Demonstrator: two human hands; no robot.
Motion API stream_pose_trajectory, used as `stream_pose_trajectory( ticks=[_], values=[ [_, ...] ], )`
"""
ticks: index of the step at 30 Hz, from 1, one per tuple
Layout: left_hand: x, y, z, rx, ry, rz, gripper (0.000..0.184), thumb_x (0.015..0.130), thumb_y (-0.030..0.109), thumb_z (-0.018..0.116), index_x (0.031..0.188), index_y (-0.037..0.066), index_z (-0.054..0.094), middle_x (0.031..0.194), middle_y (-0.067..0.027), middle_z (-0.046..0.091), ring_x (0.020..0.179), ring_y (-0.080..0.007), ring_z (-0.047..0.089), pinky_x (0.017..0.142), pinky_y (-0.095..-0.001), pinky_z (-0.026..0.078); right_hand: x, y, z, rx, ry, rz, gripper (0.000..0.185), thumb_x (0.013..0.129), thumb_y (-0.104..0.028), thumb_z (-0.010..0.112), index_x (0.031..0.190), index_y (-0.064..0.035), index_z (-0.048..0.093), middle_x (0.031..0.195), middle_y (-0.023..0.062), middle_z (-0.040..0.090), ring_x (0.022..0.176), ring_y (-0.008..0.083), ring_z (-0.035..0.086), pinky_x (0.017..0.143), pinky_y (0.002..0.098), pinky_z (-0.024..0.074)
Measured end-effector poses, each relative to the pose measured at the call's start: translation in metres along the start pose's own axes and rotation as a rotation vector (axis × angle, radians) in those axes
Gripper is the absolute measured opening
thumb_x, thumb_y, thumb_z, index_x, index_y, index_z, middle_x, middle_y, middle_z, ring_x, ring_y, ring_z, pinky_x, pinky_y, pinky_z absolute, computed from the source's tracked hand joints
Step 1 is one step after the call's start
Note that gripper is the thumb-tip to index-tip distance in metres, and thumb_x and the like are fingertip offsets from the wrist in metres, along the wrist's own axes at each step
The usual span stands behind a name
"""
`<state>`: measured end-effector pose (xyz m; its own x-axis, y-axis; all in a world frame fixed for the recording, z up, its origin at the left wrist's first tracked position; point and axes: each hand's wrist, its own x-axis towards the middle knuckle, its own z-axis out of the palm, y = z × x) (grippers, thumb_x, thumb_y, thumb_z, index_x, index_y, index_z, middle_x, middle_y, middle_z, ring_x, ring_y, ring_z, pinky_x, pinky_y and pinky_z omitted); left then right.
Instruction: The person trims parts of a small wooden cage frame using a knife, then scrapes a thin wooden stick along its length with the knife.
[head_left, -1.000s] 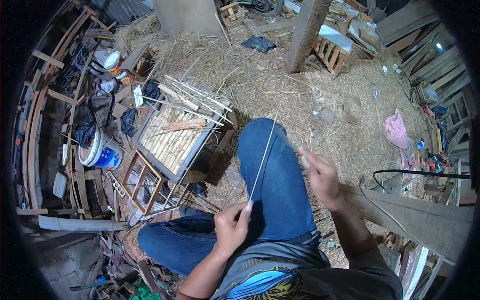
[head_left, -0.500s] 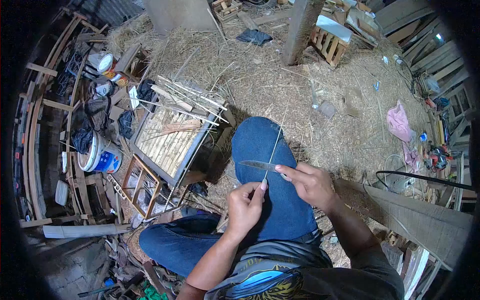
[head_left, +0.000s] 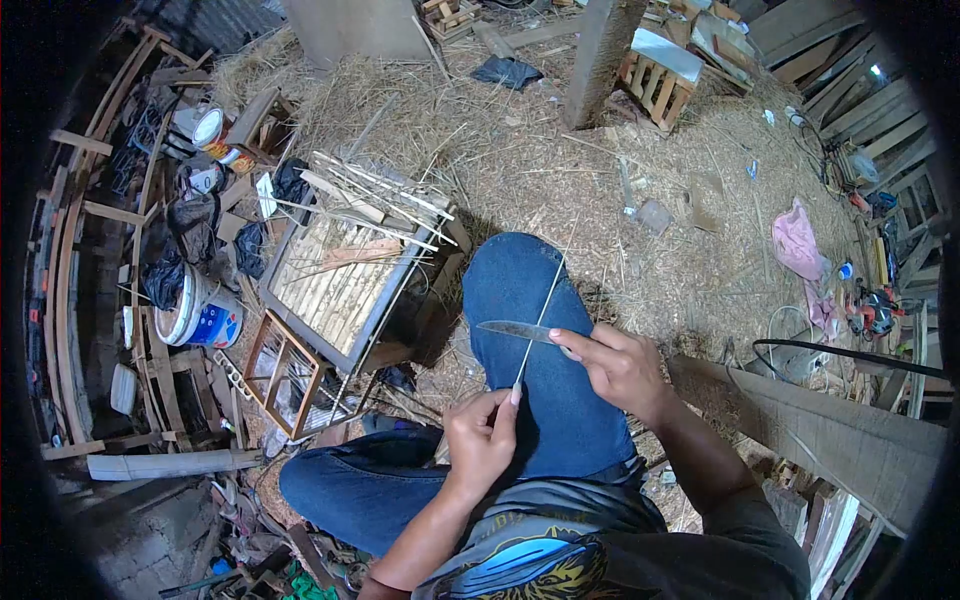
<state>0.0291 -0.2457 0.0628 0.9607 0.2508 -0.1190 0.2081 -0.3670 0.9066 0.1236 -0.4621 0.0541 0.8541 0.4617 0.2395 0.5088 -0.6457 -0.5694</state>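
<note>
My left hand (head_left: 482,432) pinches the near end of a thin pale strip, perhaps bamboo (head_left: 546,303), between thumb and fingers. The strip runs up and away over my right thigh, clad in blue jeans. Closed around the handle of a knife (head_left: 515,330) is my right hand (head_left: 615,370), its index finger stretched along the top of the grip. The blade points left and lies across the strip, a little above my left fingertips. My right fingers cover most of the knife's handle.
To the left stands a slatted low table (head_left: 330,285) with thin strips piled on it. A white bucket (head_left: 200,310) sits beyond it. Shavings cover the ground. A wooden beam (head_left: 810,435) lies at my right, and a pink cloth (head_left: 797,245) is farther out.
My left hand has moved down and slightly left, toward my body, with the strip's end, so more strip shows below the blade. My right hand and the knife have stayed nearly still.
</note>
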Motion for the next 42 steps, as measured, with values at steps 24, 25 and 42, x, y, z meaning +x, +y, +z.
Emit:
stream_pose_trajectory(
  ticks=[24,25,42],
  values=[
    [-0.031,-0.009,-0.025,0.204,0.002,0.249,0.004,0.088,0.000,0.073,0.090,-0.002,0.075,0.073,-0.0175,0.068,0.062,-0.0305,0.068,0.059,-0.0371,0.051,-0.006,-0.002,0.001,-0.027,-0.034,-0.024,0.043,0.090,-0.015,0.069,0.129,-0.0340,0.073,0.071,0.0038,0.051,0.056,0.0246,0.061,0.050,0.0401,0.0513],
    [-0.035,-0.010,-0.029,0.232,-0.006,0.246,0.003,0.087,0.000,0.073,0.089,-0.002,0.074,0.074,-0.0188,0.068,0.064,-0.0335,0.068,0.060,-0.0393,0.053,-0.007,-0.002,0.001,-0.030,-0.031,-0.009,0.043,0.090,-0.015,0.069,0.129,-0.0342,0.073,0.071,0.0038,0.051,0.056,0.0247,0.061,0.050,0.0404,0.0512],
    [-0.134,-0.048,-0.120,0.405,-0.079,0.196,0.003,0.083,-0.002,0.075,0.085,0.001,0.074,0.067,-0.0130,0.066,0.052,-0.0255,0.061,0.049,-0.0345,0.047,-0.014,0.003,0.010,-0.032,0.067,0.016,0.038,0.092,-0.017,0.070,0.126,-0.0328,0.075,0.069,0.0022,0.054,0.052,0.0251,0.059,0.046,0.0388,0.0478]
  ],
)
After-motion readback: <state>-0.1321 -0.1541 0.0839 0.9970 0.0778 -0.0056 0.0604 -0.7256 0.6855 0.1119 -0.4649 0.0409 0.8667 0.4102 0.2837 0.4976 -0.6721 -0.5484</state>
